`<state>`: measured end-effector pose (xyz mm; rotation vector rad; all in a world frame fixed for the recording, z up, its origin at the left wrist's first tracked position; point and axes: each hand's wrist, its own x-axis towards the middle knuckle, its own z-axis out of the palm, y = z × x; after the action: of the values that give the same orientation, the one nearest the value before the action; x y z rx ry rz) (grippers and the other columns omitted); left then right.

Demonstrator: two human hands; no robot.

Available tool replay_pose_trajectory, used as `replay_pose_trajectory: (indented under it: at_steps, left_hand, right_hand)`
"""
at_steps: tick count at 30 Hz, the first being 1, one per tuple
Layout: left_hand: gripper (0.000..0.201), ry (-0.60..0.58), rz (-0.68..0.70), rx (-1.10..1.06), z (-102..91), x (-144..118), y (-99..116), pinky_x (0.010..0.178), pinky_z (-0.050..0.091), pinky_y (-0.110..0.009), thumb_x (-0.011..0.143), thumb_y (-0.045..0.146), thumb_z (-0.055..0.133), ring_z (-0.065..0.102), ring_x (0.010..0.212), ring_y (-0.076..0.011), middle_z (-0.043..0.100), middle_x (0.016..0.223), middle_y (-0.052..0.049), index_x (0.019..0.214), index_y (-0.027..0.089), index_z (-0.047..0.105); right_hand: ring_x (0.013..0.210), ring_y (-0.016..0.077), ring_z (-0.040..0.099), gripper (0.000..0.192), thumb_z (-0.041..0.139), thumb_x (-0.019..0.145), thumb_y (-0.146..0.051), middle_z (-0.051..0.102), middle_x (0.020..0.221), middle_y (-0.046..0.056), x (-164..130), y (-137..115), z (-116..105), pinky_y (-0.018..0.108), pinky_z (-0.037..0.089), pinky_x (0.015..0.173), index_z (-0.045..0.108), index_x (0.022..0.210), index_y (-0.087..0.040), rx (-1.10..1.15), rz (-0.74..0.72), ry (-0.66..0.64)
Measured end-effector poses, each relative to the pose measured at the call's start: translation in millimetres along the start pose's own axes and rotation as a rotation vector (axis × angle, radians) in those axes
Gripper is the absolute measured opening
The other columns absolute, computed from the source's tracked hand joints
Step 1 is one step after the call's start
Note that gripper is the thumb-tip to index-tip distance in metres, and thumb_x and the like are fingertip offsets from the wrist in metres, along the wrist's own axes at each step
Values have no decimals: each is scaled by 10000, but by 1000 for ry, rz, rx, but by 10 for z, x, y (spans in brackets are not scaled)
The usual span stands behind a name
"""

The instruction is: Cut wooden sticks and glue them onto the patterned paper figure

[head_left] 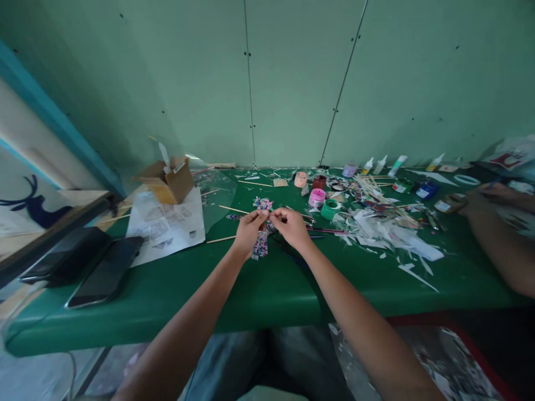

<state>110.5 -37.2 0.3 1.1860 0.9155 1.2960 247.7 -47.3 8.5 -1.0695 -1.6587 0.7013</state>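
My left hand [249, 233] and my right hand [291, 225] meet over the green table, fingers pinched close together. What sits between the fingertips is too small to make out. Right behind and below them are pieces with a pink, blue and white speckled pattern [259, 246]; one more patterned bit [263, 204] shows just beyond my fingertips. Thin wooden sticks [221, 240] lie to the left of my left hand. Beside my right hand are scissors-like metal handles [309, 219] and some slim dark pink brushes or sticks [328, 230].
Paint jars, among them a pink jar [316, 197] and a green jar [331, 209], stand right of centre. White paper scraps [388, 234] spread beyond. At left are a cardboard box [171, 181], printed paper [163, 223] and a phone [104, 273]. Another person's hand [480, 200] works at far right.
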Motion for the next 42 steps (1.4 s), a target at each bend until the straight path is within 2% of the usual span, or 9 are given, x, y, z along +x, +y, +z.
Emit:
replay_pose_trajectory:
  at_steps: [6,11,18,25,29,34,42]
  left_hand:
    - [295,5,52,93,-2,-14,23,544,334,-208,739,436,647,432,521,-77,509,567,30,769,143,637]
    - [273,42,121,235,-20,-25,27,527,319,-215,757,424,628,426,495,-88,493,518,34,779,152,644]
    - [249,23,73,143,-4,-33,46,531,312,-210,731,397,643,415,507,-76,493,547,38,739,148,634]
    - [274,26,80,198,57,-31,24,515,303,-215,766,426,591,404,491,-83,462,508,43,722,156,602]
    - [248,27,56,112,139,-6,-10,515,320,-211,753,396,594,417,505,-79,490,562,32,710,152,592]
    - [216,15,-68,-108,247,-16,-11,518,329,-210,687,353,647,422,519,-75,509,598,23,697,147,584]
    - [101,155,-191,-237,399,-11,-36,527,347,-218,691,249,591,451,541,-91,511,591,22,675,158,549]
  right_hand:
    - [535,120,477,174,534,800,-322,531,591,-16,-10,-16,-5,232,348,522,613,753,-174,11,1,8]
    - [492,114,452,263,529,823,-420,513,566,-21,-17,-50,-19,235,330,496,618,757,-181,1,40,9]
    - [502,124,457,263,489,850,-410,501,545,-22,-25,-53,13,236,327,503,570,731,-189,0,43,6]
    - [539,133,465,214,452,842,-347,504,589,-17,-20,-52,60,245,335,538,496,688,-205,-73,5,63]
    - [537,129,451,198,455,816,-335,497,585,-23,-5,-33,57,244,332,542,472,664,-209,-105,27,106]
    - [548,128,456,148,464,782,-304,495,566,-31,-11,-26,56,237,344,553,461,667,-211,-77,58,122]
    - [523,117,410,132,481,733,-264,453,535,-40,-20,-30,58,236,312,524,425,624,-215,-74,60,128]
